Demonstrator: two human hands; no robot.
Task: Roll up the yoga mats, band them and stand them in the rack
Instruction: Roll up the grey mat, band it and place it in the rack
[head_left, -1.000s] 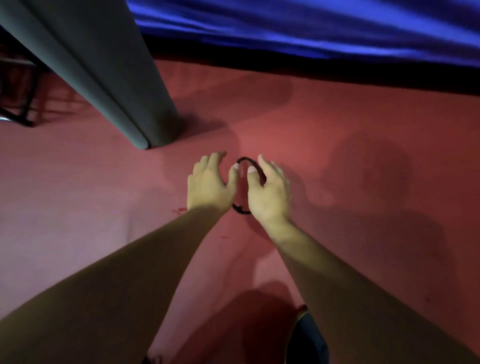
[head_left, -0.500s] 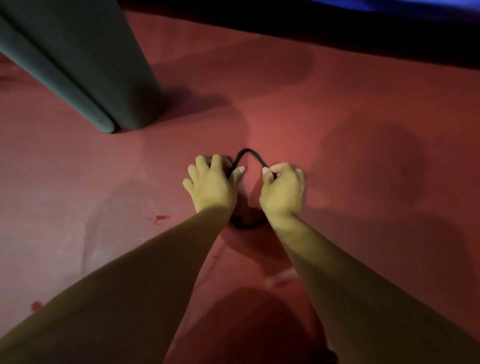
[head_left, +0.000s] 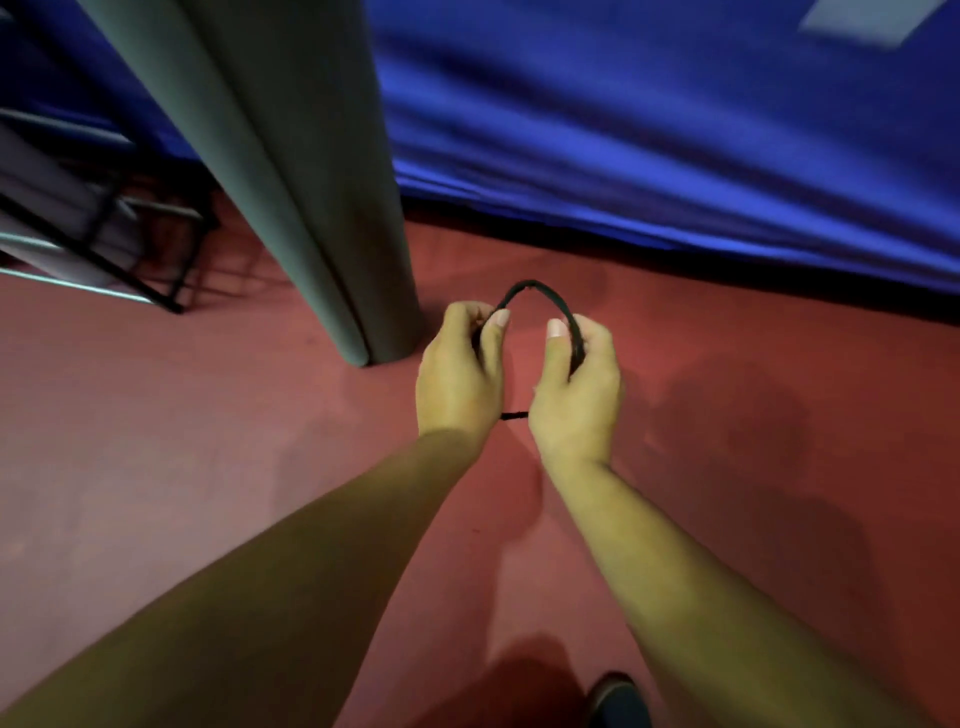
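Moved: band (head_left: 535, 288), a flat loop on the floor (head_left: 208, 441) a second ago, now pulled into an arch between both hands | rack (head_left: 104, 249) well left of the grip | grey mat (head_left: 311, 182) upright just left of it | left hand (head_left: 460, 379) pinches band's left side | right hand (head_left: 576, 395) curls round its right side | blue cloth (head_left: 675, 130) beyond, to the right.

I seem to be in an exercise studio. A red floor (head_left: 208, 467) lies under me, with a blue drape (head_left: 649, 130) along its far edge. A grey rolled mat (head_left: 311, 182) stands upright, and a black metal rack (head_left: 104, 249) is at the left.
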